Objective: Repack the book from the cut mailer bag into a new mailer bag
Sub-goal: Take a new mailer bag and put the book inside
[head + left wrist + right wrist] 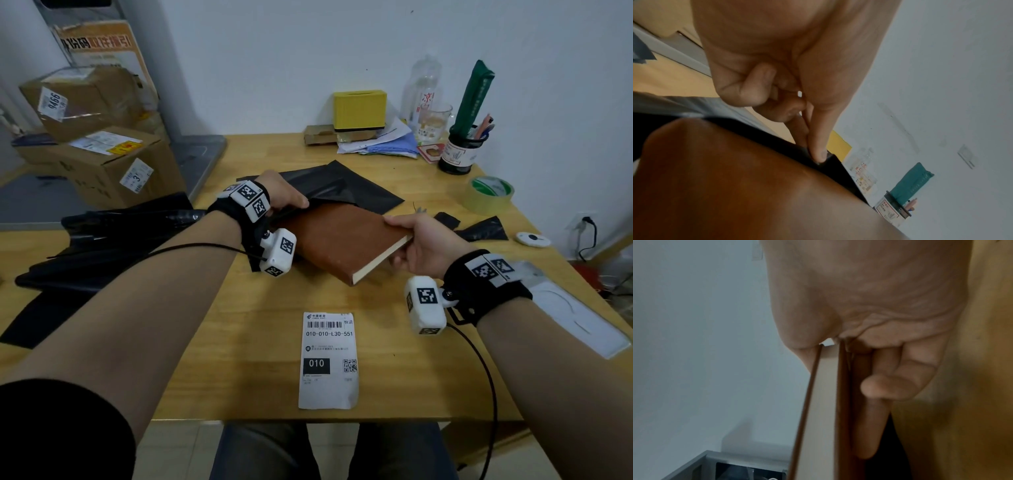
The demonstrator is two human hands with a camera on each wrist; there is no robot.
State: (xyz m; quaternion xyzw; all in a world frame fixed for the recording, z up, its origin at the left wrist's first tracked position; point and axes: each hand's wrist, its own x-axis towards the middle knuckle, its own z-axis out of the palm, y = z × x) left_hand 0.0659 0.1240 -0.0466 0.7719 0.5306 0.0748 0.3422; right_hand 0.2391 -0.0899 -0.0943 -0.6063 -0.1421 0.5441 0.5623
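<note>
A brown book (pixel 339 236) lies tilted over the wooden table (pixel 239 342), its far end under the lip of a black mailer bag (pixel 342 186). My right hand (pixel 416 240) grips the book's near right corner, thumb on the cover and fingers beneath; the right wrist view shows the book's page edge (pixel 824 402) between them. My left hand (pixel 286 197) pinches the bag's open edge (pixel 830 158) just above the book cover (pixel 735 178). A second crumpled black bag (pixel 102 246) lies at the left, and black offcuts (pixel 483 229) lie at the right.
A white shipping label (pixel 329 359) lies near the table's front edge. A tape roll (pixel 489 195), a pen cup (pixel 462 150), a glass mug (pixel 435 125), a yellow box (pixel 359 109) and papers crowd the back right. Cardboard boxes (pixel 102 161) stand at the left.
</note>
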